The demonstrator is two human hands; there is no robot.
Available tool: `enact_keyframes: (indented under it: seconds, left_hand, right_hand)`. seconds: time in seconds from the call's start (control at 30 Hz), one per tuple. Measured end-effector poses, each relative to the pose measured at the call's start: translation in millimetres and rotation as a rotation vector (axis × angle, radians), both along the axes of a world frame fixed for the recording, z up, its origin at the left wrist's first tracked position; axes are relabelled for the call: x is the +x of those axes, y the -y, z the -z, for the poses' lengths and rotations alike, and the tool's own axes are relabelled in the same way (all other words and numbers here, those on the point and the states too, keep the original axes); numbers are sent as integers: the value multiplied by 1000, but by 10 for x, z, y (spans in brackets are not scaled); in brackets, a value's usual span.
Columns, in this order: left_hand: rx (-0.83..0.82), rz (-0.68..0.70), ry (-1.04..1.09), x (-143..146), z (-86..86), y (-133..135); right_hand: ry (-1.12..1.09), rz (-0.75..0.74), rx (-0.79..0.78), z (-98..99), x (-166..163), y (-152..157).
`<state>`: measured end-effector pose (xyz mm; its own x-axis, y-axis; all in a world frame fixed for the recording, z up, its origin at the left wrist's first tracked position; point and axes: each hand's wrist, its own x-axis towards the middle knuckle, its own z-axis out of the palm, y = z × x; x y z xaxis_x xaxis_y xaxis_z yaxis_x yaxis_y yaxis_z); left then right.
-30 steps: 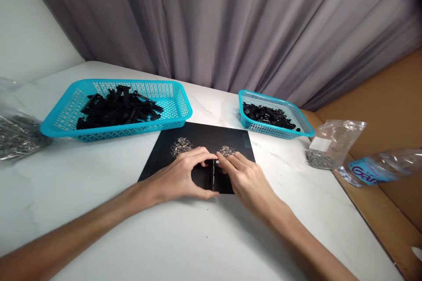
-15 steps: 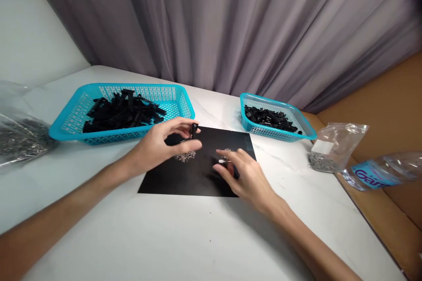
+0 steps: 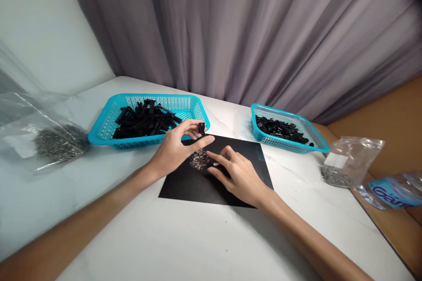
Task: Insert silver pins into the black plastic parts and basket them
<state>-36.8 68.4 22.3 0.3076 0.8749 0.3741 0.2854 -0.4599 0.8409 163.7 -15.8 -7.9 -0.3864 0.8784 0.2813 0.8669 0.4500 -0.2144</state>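
Note:
My left hand (image 3: 178,147) is raised over the far left part of a black sheet (image 3: 194,193). Its fingers and thumb are closed on a small black plastic piece (image 3: 201,129), held upright. Just below it, a pile of small shiny metal pins (image 3: 198,160) lies on the sheet. My right hand (image 3: 235,173) is low over the sheet, at the right side of that pile. Its index fingertip and thumb are apart at the edge of the pins. A tiny whitish spot shows between them; I cannot tell what it is.
Behind stand a larger blue basket (image 3: 99,129) of black plastic parts and a smaller blue basket (image 3: 286,145) of black pieces. Clear bags of metal bits lie left (image 3: 61,142) and right (image 3: 339,175). A plastic bottle (image 3: 392,191) lies far right. A curtain hangs behind.
My right hand has moved left to the metal pile, nearer my left hand. My left hand keeps hold of the black piece. The whole view has shifted and tilted slightly.

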Motion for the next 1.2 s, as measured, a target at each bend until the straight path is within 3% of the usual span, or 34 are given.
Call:
enact_keyframes:
  seconds: [0.17,0.33,0.53,0.77,1.03,1.2]
  left_hand:
    - [11,3,-6,-23,11,7]
    - [34,-6,-22,-7,-6,25]
    - [108,11,-91,-30,32,33]
    - [226,254,-258,-38,127,123]
    - [358,281,-241,42,151,279]
    - [438,294,-202,60,166,294]
  right_hand:
    - [31,-16,31,69,17,-101]
    - [-177,75,13,93,60,-137]
    - [-414,42,-5,62,121,-92]
    - [-846,100,-172,-34,208,176]
    - [-1173,149,-358,-86,190,255]
    - [-1236,129,-399,-116,205,279]
